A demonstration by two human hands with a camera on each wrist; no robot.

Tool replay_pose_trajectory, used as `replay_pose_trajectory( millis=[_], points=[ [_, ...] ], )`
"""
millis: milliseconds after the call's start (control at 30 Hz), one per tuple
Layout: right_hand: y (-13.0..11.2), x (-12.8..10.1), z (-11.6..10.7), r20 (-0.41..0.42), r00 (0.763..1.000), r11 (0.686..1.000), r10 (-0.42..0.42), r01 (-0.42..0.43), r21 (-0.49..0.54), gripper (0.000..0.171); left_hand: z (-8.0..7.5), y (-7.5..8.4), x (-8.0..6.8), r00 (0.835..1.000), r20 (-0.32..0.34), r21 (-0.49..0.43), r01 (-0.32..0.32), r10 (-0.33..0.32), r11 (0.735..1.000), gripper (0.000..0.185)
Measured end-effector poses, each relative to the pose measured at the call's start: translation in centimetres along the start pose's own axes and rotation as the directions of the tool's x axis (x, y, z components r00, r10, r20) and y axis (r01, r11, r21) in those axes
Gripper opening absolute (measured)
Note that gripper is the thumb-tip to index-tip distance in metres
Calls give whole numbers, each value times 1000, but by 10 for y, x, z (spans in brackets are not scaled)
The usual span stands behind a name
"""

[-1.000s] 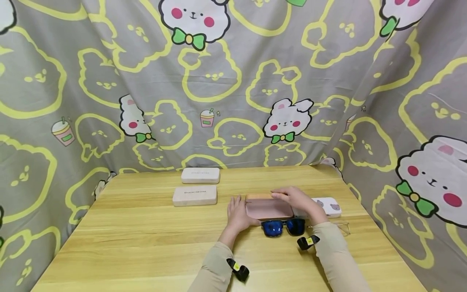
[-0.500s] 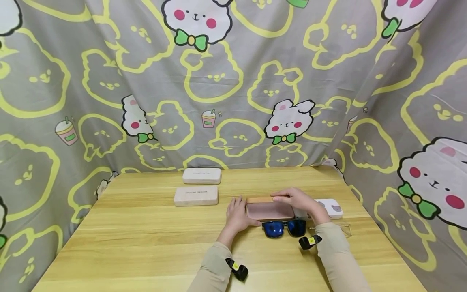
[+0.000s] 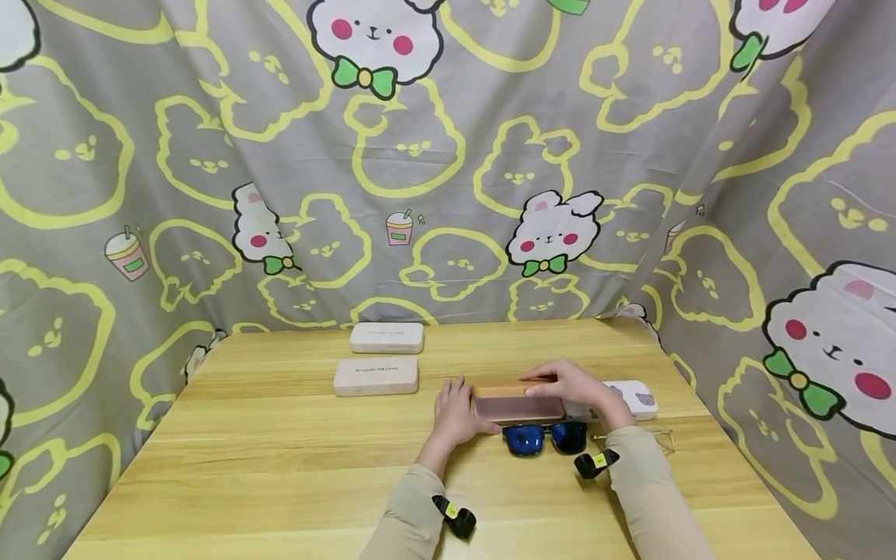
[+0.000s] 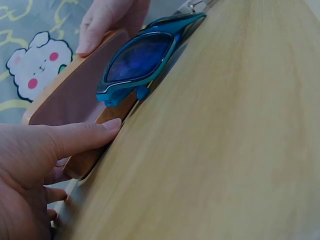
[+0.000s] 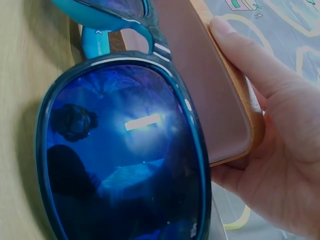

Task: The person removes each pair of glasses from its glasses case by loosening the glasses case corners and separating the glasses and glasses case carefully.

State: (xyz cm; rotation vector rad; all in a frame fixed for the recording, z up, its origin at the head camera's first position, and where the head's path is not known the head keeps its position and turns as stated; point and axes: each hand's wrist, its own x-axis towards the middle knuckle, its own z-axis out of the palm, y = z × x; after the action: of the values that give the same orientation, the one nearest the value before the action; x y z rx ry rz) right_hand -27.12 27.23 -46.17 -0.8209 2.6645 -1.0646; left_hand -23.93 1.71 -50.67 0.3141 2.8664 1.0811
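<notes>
A brown glasses case (image 3: 518,410) with a pinkish lining lies on the table, its lid (image 4: 70,100) partly raised. My left hand (image 3: 458,414) grips the case's left end, thumb along the front wall and the other fingers behind. At the right side, my right hand (image 3: 574,386) holds the lid, with the thumb (image 5: 240,47) on its edge and fingers behind it. Dark sunglasses (image 3: 544,438) with blue mirrored lenses stand just in front of the case, close to the left thumb. They hide part of the case in both wrist views.
Two pale glasses cases, a rear one (image 3: 387,337) and a nearer one (image 3: 376,376), lie at the back left. Right of the brown case is a white case (image 3: 635,398) with bear prints, partly behind the right hand. Thin-framed glasses (image 3: 665,441) lie near the right sleeve.
The raised lid of the brown case has tilted forward and down with my right hand, so less of the lining shows. The left hand and the sunglasses stay in place.
</notes>
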Motion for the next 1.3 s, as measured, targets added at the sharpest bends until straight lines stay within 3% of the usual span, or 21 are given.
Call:
replay_pose_trajectory(
  millis=[500, 1300],
  points=[
    [1, 4, 2, 6, 999, 997, 50, -50, -58, 67, 2, -4, 2, 1000, -21, 12, 9, -9, 1000, 98],
    [-8, 3, 9, -23, 993, 971, 115, -117, -207, 70, 2, -1, 2, 1000, -21, 24, 7, -7, 1000, 97]
  ],
)
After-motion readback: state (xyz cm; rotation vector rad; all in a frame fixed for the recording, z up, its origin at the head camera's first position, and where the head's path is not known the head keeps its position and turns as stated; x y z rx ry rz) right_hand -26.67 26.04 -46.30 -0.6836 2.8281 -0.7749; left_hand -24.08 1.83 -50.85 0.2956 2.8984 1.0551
